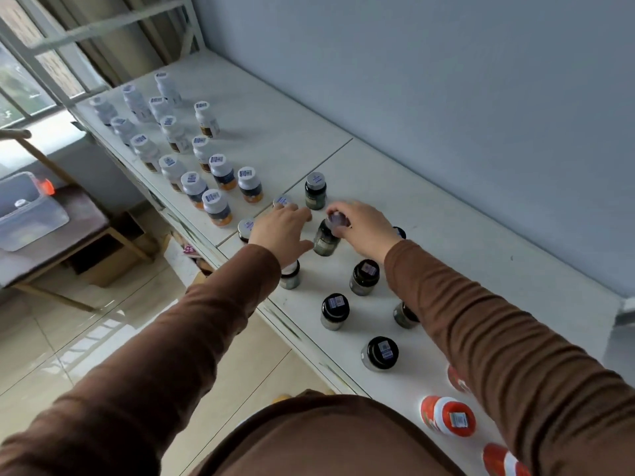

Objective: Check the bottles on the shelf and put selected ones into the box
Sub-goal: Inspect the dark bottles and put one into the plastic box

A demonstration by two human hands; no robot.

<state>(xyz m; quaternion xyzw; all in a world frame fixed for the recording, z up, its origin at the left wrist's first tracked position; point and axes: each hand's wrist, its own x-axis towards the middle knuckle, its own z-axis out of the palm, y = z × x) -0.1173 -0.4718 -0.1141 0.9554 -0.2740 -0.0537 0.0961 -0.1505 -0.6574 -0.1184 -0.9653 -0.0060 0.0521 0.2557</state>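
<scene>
Gripping the pale cap of a tilted dark glass bottle at frame centre, the right hand has its fingers curled closed around the top, so the cap's label is mostly hidden. The left hand lies just beside it, fingers spread and half open over the white shelf; its thumb reaches toward the bottle's side, but whether it touches cannot be told. It covers part of two silver-capped jars at its upper left edge, and its brown sleeve hides most of another jar below the wrist. An upright dark bottle with a grey cap stands just above the hands. Black-lidded dark jars stand lower on the shelf, one half hidden behind the right sleeve. Orange-and-white containers at lower right are overexposed and partly cut off. White bottles with barcode stickers cluster toward the upper left, blurred. The clear plastic box sits at the left edge on a low brown worktop, cut off by the frame, well apart from the shelf.
</scene>
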